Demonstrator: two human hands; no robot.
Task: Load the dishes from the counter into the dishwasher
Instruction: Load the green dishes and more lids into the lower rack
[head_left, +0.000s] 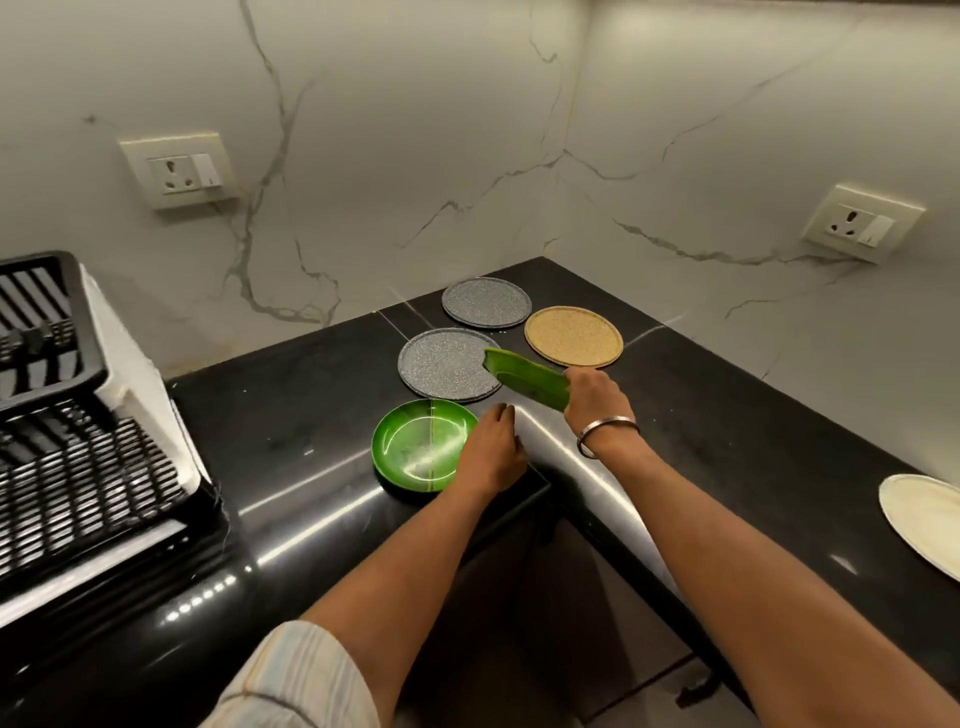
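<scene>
A: Nearest the camera, what do the two arms show?

B: Both forearms reach forward over the black table (291, 415). A pale striped sleeve (291, 675) covers the left upper arm. The left hand (493, 452) lies palm down, fingers loosely extended, at the right rim of a green plate (421, 441); whether it touches the rim cannot be told. It holds nothing.

A: And the right hand?

B: The right hand (592, 395), with a metal bangle (605, 434) at the wrist, grips a second green plate (527, 376) by its edge. That plate is lifted off the table and tilted edge-on, partly hiding the nearer grey plate (441, 364).

A: What surrounds them?

B: Left: a black slatted dish rack (78, 457) with a white side panel stands on the table. Right: a cream plate (919, 525) lies near the frame edge, well apart from the others.

A: How do the remaining dishes look?

B: The flat green plate is glossy and shallow, with a pale streak across it. Beyond it lie the nearer grey plate, speckled, then a tan speckled plate (574, 335) and a farther grey plate (485, 301) in the corner. Two wall sockets (179, 169) (862, 221) sit on the veined marble wall (415, 130) behind.
</scene>
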